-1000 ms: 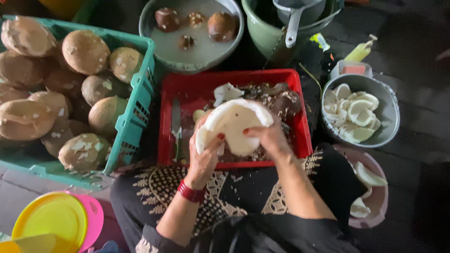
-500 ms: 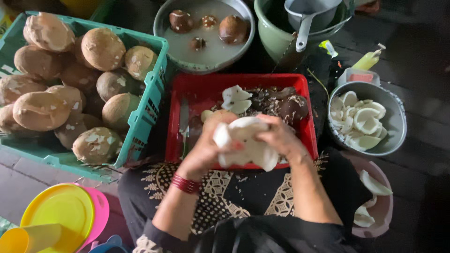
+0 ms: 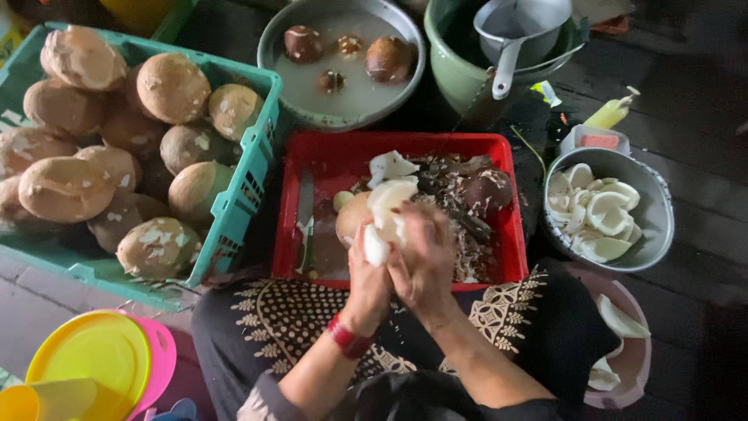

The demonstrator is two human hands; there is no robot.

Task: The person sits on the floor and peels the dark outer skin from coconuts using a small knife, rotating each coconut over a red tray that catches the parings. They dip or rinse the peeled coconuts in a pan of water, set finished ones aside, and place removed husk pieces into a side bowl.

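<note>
My left hand (image 3: 368, 274) and my right hand (image 3: 425, 261) meet over the near edge of the red tray (image 3: 335, 160), both wrapped around a peeled coconut (image 3: 387, 204), white on the flesh side and pale brown where it rounds away at nine o'clock. The fingers of my left hand are curled tight on a white flap of flesh; the fingers of my right are closed over the top of the same nut, blurred, so I cannot tell exactly where each one sits. A red band (image 3: 347, 338) circles my left wrist.

In the tray, at nine o'clock of my hands, a knife (image 3: 305, 218) lies flat, apart from them. At two o'clock a heap of dark brown husk shavings (image 3: 471, 199) fills the tray's right half, with a white flesh piece (image 3: 389, 165) at twelve.

At three o'clock, beside the tray, a grey bowl (image 3: 656, 204) holds white coconut pieces (image 3: 596, 214). At twelve, a metal basin (image 3: 274, 58) of cloudy water holds brown nuts (image 3: 388, 58). At one o'clock a green bucket (image 3: 456, 74) holds a grey ladle (image 3: 510, 47). At nine to ten o'clock a green crate (image 3: 234, 210) is piled with whole husked coconuts (image 3: 66, 187). At seven o'clock lie yellow and pink plates (image 3: 97, 362).
</note>
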